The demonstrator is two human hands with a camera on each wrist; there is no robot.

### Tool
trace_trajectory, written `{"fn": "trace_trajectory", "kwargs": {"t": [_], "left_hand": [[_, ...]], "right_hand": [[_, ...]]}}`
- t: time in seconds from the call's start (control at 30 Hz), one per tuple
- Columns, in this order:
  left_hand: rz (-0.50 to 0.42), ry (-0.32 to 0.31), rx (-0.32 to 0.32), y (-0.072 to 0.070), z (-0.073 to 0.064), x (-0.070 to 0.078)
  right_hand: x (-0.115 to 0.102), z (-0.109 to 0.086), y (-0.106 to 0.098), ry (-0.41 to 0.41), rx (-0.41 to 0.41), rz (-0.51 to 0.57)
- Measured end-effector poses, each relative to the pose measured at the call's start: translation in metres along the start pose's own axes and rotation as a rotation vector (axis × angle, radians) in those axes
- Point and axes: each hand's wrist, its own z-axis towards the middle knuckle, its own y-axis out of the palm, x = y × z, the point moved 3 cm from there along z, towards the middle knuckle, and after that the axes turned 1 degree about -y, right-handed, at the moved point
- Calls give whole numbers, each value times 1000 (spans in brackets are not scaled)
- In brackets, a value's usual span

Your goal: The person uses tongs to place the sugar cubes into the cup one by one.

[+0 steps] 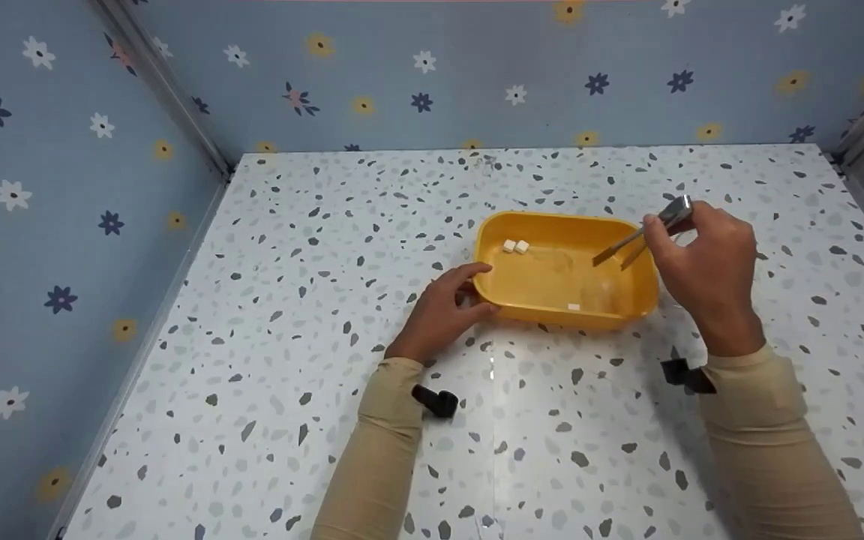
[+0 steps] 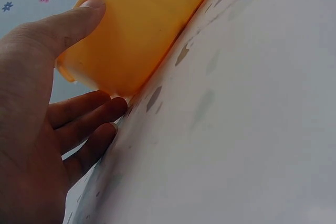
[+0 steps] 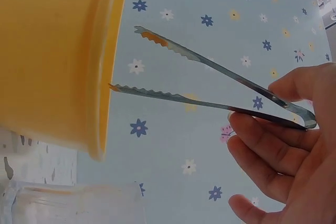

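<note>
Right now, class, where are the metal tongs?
In the head view, the metal tongs are right of centre, held in the right hand, with their tips over the right half of the yellow container.

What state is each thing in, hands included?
Yellow tub: upright, uncovered
White pieces: three in the tub, two side by side
Tongs: spread open, tips empty
Left hand: holds the tub's left end
Right hand: grips the tongs
Clear container: partly in view, state unclear

Serrated metal tongs point(image 3: 210, 65) are held spread, angled over the rectangular yellow tub point(image 1: 533, 283); small white blocks point(image 1: 523, 246) are contained.
</note>
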Motion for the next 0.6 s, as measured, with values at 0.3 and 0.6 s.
{"fn": "trace_trajectory", "kwargs": {"t": [0.3,0.6], "left_hand": [[-12,4,-2,-1,-1,2],[-6,7,-2,-1,-1,2]], "right_hand": [[-3,-3,10,-45,-18,-7],[-5,-6,17,-82,-28,1]]}}
